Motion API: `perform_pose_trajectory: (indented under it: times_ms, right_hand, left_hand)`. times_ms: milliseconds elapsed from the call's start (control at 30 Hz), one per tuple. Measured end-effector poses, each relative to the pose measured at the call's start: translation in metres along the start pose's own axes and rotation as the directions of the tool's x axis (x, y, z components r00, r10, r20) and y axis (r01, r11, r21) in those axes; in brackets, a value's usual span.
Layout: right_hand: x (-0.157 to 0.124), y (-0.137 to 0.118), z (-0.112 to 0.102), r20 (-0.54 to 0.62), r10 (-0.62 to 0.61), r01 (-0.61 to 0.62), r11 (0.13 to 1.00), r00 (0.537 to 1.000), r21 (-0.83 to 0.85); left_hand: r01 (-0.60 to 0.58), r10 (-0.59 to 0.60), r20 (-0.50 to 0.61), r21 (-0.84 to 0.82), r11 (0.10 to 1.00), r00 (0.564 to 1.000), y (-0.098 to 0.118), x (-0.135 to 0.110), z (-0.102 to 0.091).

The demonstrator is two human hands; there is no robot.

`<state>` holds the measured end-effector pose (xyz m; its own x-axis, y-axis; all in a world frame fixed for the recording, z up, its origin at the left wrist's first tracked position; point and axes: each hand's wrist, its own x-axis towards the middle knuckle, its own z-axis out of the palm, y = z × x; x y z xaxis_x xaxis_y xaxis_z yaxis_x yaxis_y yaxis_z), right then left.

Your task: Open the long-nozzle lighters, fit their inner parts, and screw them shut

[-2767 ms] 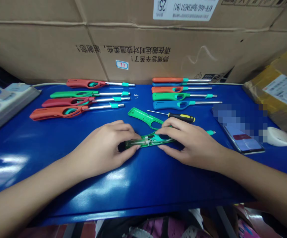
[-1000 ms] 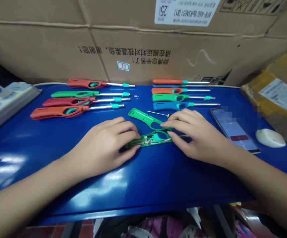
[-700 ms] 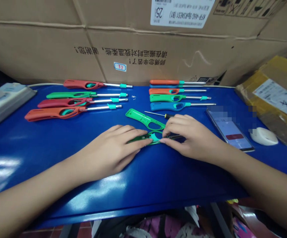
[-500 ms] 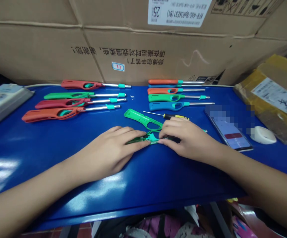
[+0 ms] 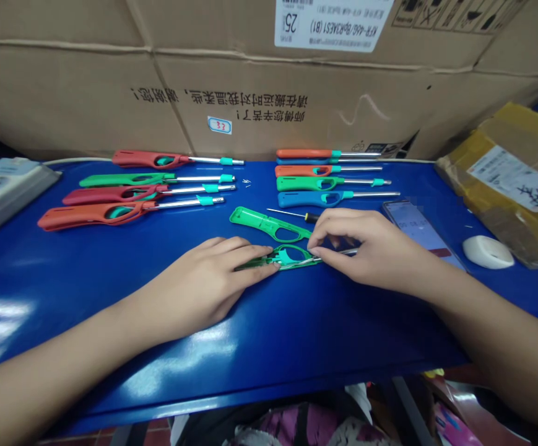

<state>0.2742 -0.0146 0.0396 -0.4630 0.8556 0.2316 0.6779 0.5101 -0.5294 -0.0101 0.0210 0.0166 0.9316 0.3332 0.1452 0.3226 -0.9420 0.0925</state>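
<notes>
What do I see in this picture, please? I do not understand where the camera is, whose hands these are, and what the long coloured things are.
There is no machine here. The camera sits on a person's head and looks down, so both hands are that person's own. The long coloured things are gas lighters, laid in two groups on the blue table. The left hand grips the rear of an opened green lighter; the right hand pinches its front end. Its loose green cover and a screwdriver lie just behind. A phone and a white mouse lie to the right; cardboard boxes stand at the back.
</notes>
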Motion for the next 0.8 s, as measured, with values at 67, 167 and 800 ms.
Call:
perform_pose_trajectory:
  times_ms: [67,167,800]
  right_hand:
    - [0.0,0.0,-0.001,0.01,0.03,-0.03,0.999,0.999,0.015]
    - [0.001,0.001,0.0,0.023,0.092,-0.092,0.996,0.995,-0.005]
    - [0.002,0.01,-0.009,0.286,0.303,-0.294,0.953,0.909,-0.077]
  left_hand:
    - [-0.005,0.005,-0.002,0.004,1.0,1.0,0.0,-0.001,0.001]
    - [-0.003,0.003,-0.051,-0.001,1.0,0.999,-0.002,-0.001,0.0]
    - [0.091,-0.097,-0.154,-0.046,0.995,0.983,-0.012,-0.005,-0.007]
